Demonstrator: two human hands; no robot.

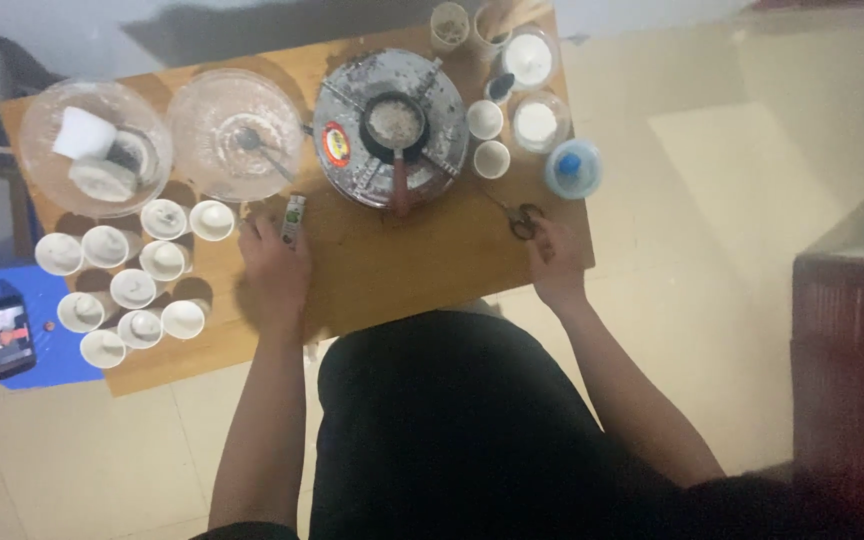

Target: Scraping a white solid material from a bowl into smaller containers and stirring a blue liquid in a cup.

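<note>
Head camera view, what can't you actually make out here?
- Head view: what the left hand holds, a small tube-like thing; blurred, too small to identify.
- Scissors at the right hand: whether gripped or only touched; blur.
- Pan contents on the stove: too small.
- Phone screen: too small.
- Table near edge: hidden by the person's body.

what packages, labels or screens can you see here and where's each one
Small tube: upright in the left hand, on the wooden table; pale with green marks.
Round sticker: on the left rim of the metal stove; red with a yellow border.
Phone: flat on the blue stool at far left; dark body, lit screen, picture too small to tell.
</note>
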